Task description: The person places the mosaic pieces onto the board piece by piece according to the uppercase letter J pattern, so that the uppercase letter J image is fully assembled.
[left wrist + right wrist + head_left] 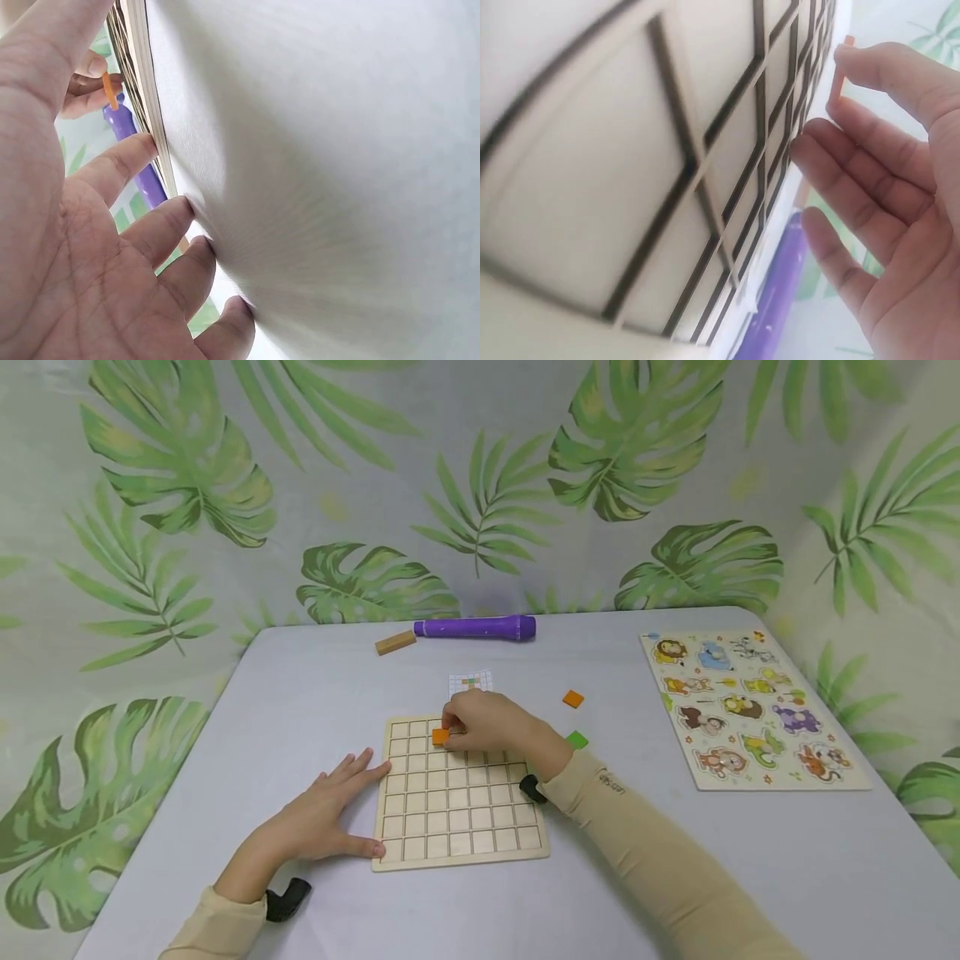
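A wooden board [457,797] with a grid of square recesses lies on the table. My right hand [486,722] is over the board's far part, pinching an orange square tile [440,737] between thumb and index finger. In the right wrist view that tile [841,71] is held edge-on, its other fingers loosely bent. My left hand [322,814] rests at the board's left edge with fingers spread, thumb and index fingertip touching the rim. The left wrist view shows its fingertips [180,210] on the white cloth. Just past the board lies a small printed grid card [471,681], partly hidden by the right hand.
An orange tile [573,699] and a green tile [577,740] lie right of the board, the green one partly behind the right wrist. Farther back are a wooden block [395,643] and a purple microphone-shaped stick [476,627]. An animal puzzle board [750,710] occupies the table's right side.
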The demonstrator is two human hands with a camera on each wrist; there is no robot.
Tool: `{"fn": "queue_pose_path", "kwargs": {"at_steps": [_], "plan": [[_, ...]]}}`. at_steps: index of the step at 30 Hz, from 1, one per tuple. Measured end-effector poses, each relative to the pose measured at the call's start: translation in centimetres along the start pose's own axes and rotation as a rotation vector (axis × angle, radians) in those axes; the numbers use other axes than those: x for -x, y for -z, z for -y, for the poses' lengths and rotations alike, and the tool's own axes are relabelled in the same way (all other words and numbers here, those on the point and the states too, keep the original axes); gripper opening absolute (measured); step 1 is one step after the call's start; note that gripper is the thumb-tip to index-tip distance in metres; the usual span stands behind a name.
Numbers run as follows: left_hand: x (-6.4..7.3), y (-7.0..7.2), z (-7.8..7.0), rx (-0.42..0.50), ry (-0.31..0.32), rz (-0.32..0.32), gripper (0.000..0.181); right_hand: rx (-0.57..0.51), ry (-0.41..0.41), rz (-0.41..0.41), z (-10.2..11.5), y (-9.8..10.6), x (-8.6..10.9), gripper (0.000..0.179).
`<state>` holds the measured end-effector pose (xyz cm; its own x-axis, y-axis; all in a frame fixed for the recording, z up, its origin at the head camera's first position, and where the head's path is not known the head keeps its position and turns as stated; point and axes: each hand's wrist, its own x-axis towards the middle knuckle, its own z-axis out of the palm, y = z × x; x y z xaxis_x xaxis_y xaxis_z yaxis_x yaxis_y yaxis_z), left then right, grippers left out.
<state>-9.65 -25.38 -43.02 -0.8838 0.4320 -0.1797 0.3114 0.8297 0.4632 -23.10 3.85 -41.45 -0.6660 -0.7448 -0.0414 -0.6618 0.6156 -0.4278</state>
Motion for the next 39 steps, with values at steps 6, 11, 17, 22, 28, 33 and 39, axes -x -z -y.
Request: {"fn": "queue_pose_path", "kwargs": {"at_steps": [6, 11, 17, 22, 28, 33, 39], "plan": [[-0.01, -0.08, 0.12, 0.001, -0.001, -0.001, 0.116, 0.015, -0.025, 0.011, 0.74, -0.36, -0.33, 0.016], [-0.03, -0.10, 0.21, -0.002, -0.005, -0.002, 0.117, 0.061, -0.030, 0.004, 0.97, -0.52, -0.39, 0.015], [-0.15, 0.09, 0.13, -0.008, -0.006, 0.004, 0.117, 0.097, -0.017, -0.022, 0.88, -0.72, -0.54, 0.014], [-0.10, 0.05, 0.14, -0.007, -0.009, 0.002, 0.117, 0.095, -0.020, -0.029, 1.02, -0.90, -0.46, 0.014], [-0.07, 0.05, 0.00, -0.001, -0.011, -0.001, 0.117, 0.109, -0.022, -0.032, 1.14, -0.86, -0.36, 0.017], [-0.04, 0.07, 0.02, 0.000, -0.010, 0.004, 0.117, 0.121, -0.007, -0.031, 1.11, -0.88, -0.43, 0.020], [-0.05, 0.04, 0.09, 0.001, -0.010, 0.006, 0.117, 0.103, 0.001, -0.032, 1.01, -0.98, -0.50, 0.019]]}}
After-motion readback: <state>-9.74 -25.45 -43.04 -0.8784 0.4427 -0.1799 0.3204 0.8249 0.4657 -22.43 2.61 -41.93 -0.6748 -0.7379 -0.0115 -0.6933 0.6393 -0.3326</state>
